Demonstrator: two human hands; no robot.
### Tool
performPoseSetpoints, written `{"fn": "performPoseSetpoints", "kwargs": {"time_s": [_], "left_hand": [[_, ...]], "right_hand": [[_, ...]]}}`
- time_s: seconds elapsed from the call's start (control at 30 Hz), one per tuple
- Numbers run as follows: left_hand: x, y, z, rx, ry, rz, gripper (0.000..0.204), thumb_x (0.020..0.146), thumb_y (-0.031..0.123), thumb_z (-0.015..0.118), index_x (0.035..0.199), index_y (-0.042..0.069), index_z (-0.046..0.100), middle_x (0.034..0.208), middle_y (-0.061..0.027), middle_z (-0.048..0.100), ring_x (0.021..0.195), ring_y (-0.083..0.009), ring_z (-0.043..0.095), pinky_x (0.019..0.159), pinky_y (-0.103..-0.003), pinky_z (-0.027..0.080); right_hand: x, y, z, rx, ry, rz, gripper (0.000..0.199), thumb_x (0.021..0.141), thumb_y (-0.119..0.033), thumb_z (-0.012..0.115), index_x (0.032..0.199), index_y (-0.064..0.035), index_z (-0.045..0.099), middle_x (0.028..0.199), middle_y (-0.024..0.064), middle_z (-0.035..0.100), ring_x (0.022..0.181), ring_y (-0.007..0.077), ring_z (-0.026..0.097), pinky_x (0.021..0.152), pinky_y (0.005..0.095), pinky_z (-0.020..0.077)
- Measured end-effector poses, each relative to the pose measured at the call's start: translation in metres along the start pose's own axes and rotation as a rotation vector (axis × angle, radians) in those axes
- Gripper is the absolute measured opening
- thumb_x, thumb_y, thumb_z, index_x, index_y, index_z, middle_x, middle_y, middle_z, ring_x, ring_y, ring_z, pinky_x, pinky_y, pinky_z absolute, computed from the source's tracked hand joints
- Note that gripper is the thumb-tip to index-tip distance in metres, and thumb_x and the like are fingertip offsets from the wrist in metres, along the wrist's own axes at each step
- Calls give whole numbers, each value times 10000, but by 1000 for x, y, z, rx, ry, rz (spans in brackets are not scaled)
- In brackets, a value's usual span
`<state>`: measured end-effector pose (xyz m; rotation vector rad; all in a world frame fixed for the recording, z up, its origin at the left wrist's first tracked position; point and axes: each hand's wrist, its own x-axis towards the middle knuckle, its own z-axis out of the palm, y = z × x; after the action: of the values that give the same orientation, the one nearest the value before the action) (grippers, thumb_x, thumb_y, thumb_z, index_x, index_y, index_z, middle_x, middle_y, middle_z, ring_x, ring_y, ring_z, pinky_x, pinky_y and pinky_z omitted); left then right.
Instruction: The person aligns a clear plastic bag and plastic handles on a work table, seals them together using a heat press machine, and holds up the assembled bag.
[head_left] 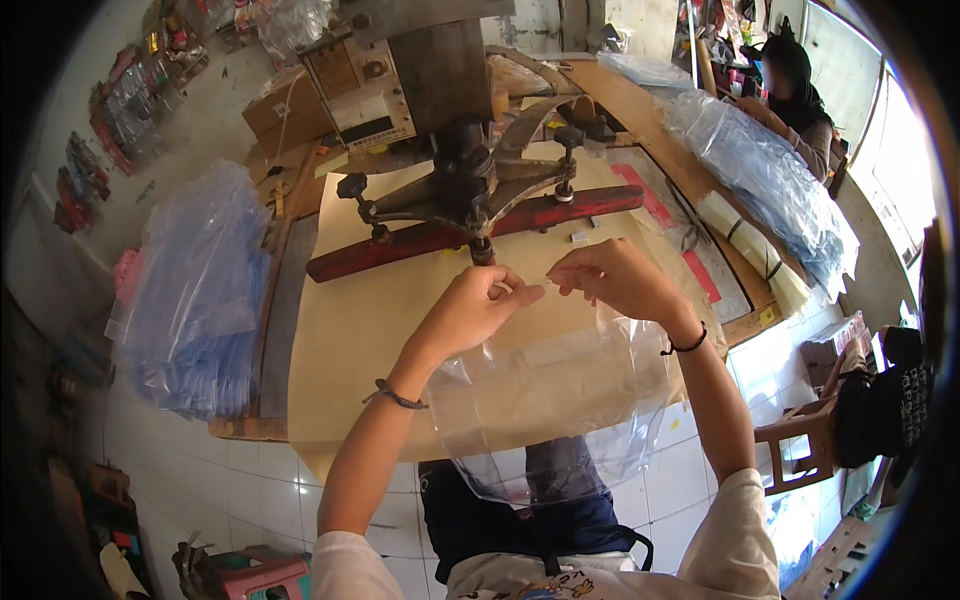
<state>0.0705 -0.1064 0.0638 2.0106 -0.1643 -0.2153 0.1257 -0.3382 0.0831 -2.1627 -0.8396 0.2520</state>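
My left hand [478,308] and my right hand [618,280] come together over the brown paper sheet [350,350], their fingertips a short way apart. Both are closed in a pinch; a small pale bit shows at the right fingertips, too tiny to name. Below them a clear plastic bag or sheet [550,375] lies creased on the paper and hangs over the table's near edge onto my lap. Just beyond my hands stands a heat-sealing press with a long red bar [420,245], its bar running slantwise across the paper.
A tall stack of bluish plastic bags [195,300] lies at the left. To the right are more clear plastic bags [760,180], a tied plastic roll [750,250] and a seated person [795,110]. The press's control box [360,85] stands behind. A brown stool [805,440] is at right.
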Motion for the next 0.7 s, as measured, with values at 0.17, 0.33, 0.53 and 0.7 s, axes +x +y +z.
{"fn": "performPoseSetpoints", "kwargs": {"time_s": [0.17,0.33,0.53,0.7], "left_hand": [[5,-7,-7,-44,-57,71,379,960,345,726,930,-31,697,632,-7,606,521,-81,521,524,-276,410],[0,-14,-21,-152,-115,-33,247,1016,238,659,992,-6,690,653,15,598,591,-72,585,549,-242,455],[-5,-13,-24,-196,-146,30,341,1004,309,675,1096,-20,676,746,-10,645,643,-87,617,593,-251,483],[-43,-22,-31,248,-15,35,657,887,494,760,1233,-53,646,868,-89,687,760,-168,652,710,-309,519]], "right_hand": [[0,14,-4,77,12,-24,260,958,-218,674,1137,-39,734,906,101,764,752,194,707,686,339,559],[-20,-14,-13,-224,-24,60,453,960,-410,681,1234,-49,685,1036,114,767,931,280,727,827,395,550],[-38,-11,-16,-376,-157,83,489,928,-450,707,1233,-68,686,1036,117,760,925,261,730,826,385,553],[-38,-6,-8,-344,-190,107,390,945,-418,680,1176,-105,706,1007,90,768,911,254,730,828,380,535]]}}
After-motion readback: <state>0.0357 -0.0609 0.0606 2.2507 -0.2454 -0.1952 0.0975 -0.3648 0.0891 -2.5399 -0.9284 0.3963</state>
